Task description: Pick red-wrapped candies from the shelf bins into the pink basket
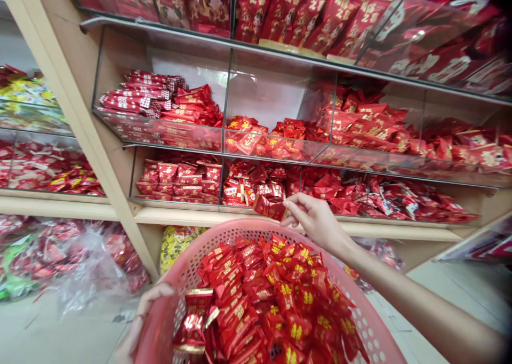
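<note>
My left hand [142, 316] grips the near left rim of a pink perforated basket [236, 231] heaped with red wrapped candies [276, 294]. My right hand [316, 220] reaches over the far rim, its thumb and fingers pinched on a small red candy packet [269, 208]. That packet hangs just in front of the lowest clear bin [252, 190] of red candies.
Wooden shelves [96, 156] carry clear acrylic bins full of red packets, in three rows. A yellow bag [178, 242] sits under the lowest shelf. Plastic bags of sweets [76, 262] lie on the floor at left. More bins stand at far left.
</note>
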`<act>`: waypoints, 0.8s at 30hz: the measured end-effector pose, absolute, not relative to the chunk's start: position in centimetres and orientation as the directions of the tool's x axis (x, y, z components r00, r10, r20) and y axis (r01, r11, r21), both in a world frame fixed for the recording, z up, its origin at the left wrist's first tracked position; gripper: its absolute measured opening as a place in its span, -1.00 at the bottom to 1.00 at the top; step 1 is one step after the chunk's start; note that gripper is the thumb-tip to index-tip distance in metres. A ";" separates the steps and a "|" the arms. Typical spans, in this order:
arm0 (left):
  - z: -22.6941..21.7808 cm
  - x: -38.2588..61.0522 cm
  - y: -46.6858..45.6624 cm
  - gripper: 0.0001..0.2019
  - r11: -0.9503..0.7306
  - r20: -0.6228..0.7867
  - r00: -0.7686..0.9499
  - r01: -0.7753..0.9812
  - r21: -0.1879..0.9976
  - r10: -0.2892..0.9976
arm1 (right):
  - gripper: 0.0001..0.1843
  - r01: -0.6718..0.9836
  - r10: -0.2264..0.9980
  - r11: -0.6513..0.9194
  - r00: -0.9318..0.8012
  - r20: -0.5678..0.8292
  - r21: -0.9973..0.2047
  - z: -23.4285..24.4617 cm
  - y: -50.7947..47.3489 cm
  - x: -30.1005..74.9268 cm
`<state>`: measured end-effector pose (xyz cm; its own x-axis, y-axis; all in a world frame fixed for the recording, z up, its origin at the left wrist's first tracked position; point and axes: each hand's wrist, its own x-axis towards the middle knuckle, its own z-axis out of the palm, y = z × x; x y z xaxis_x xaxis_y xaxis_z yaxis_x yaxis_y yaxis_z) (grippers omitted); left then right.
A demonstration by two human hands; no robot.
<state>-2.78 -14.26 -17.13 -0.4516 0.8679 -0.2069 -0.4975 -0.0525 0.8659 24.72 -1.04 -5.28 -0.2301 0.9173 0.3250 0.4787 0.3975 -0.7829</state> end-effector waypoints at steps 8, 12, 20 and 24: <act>-17.7 -2.8 -14.1 -0.64 -0.114 -0.143 -0.435 -0.514 0.850 0.889 | -0.74 0.501 0.884 0.301 -0.466 0.040 -0.811 -7.3 -9.4 22.4; -17.5 -2.6 -14.2 -0.65 -0.107 -0.164 -0.453 -0.516 0.850 0.876 | -0.73 0.571 0.773 0.424 -0.633 -0.049 -0.703 -7.3 -12.3 22.5; -17.2 -2.3 -14.3 -0.63 -0.114 -0.160 -0.461 -0.511 0.852 0.873 | -0.89 0.624 0.640 0.220 -0.672 -0.371 -0.750 -10.7 -14.4 23.1; -16.5 -2.1 -14.5 -0.65 -0.114 -0.158 -0.462 -0.507 0.854 0.873 | -0.88 0.589 0.604 -0.010 -0.640 -0.475 -0.808 -13.5 -14.7 23.1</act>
